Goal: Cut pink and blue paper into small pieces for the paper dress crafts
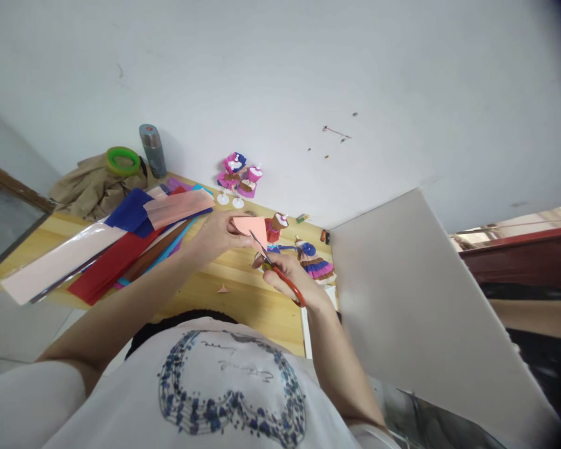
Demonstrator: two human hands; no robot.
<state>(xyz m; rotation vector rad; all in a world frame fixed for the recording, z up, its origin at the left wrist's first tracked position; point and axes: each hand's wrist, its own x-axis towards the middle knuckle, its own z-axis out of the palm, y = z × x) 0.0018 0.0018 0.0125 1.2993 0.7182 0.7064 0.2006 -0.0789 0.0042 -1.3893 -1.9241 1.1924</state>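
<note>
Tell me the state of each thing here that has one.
Pink paper: held in left hand
Scissors: in right hand, blade against the paper
Pink scrap: loose on table
Coloured sheets: spread, overlapping
Tan cloth: crumpled
Green ring: resting on cloth
Flask: upright
Two dressed figures near wall: standing

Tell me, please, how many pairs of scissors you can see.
1: the red-handled scissors are in the right hand, their blades at the pink sheet held by the left hand. Others may be hidden under the coloured strips.
</note>
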